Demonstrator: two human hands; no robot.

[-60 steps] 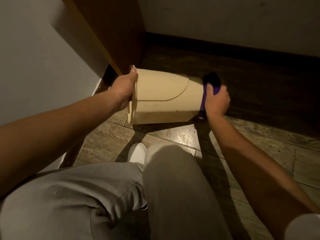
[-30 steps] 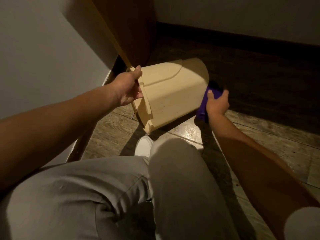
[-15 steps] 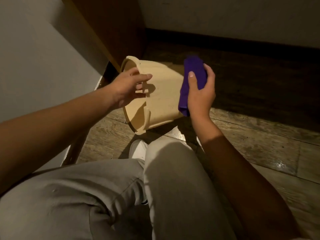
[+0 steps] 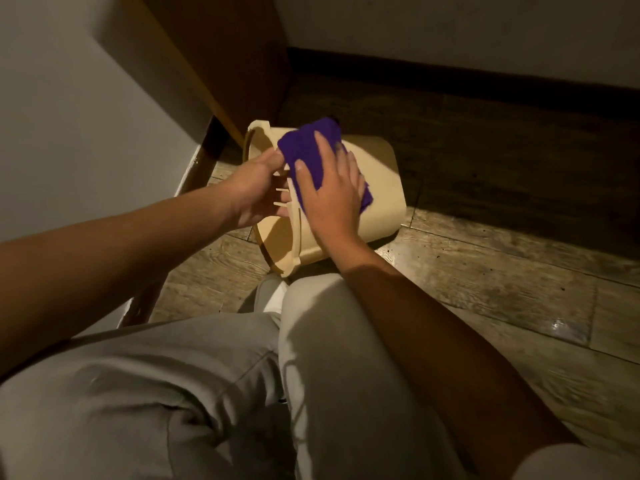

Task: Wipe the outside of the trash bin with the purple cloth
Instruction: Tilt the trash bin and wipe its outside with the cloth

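Observation:
A beige plastic trash bin (image 4: 382,199) lies tilted on the wooden floor, its open mouth turned toward me and its base pointing away to the right. My left hand (image 4: 254,192) grips the bin's rim at the left. The purple cloth (image 4: 304,148) is spread over the upper side of the bin near the rim. My right hand (image 4: 332,192) lies flat on the cloth with fingers spread, pressing it against the bin's outer wall. Part of the cloth is hidden beneath that hand.
A brown wooden panel (image 4: 221,53) stands just behind the bin, next to a white wall (image 4: 69,116) on the left. A dark baseboard (image 4: 485,81) runs along the back wall. My bent knees in grey trousers (image 4: 242,393) and a white shoe (image 4: 272,296) fill the foreground.
The bin has turned so its mouth faces me. My right hand brought the cloth from the base end up onto the bin's upper side near the rim and now presses it flat.

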